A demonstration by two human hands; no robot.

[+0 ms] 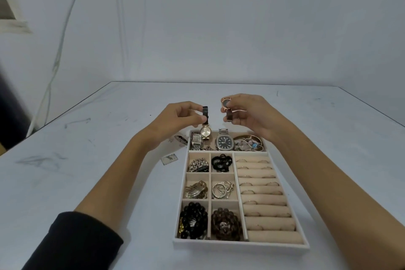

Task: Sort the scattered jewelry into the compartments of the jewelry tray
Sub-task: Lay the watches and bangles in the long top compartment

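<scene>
The left hand is raised over the far end of the tray, palm turned inward, thumb and forefinger pinching the black strap of a gold-faced watch. The watch hangs straight down with its dial at the far-left corner of the tray; whether it touches anything there cannot be told. The right hand is held at the same height, just apart from the left, its fingers curled round a rose-gold watch whose dark round face sits up by the thumb, while its brown strap drops below the fingertips. Both forearms reach forward on either side of the tray, the left one ending in a black sleeve, the right one bare. Beneath the hands, the long far compartment of the white-rimmed jewelry tray holds a silver square watch, a dark-faced steel watch and a tangle of bangles. Nearer, six small compartments hold a silver chain, black bands, a shell-shaped brooch, silver hoops, black beads and brown beads. Beige ring rolls with rings tucked in fill the right side. Two small scraps lie on the pale surface just left of the tray.
</scene>
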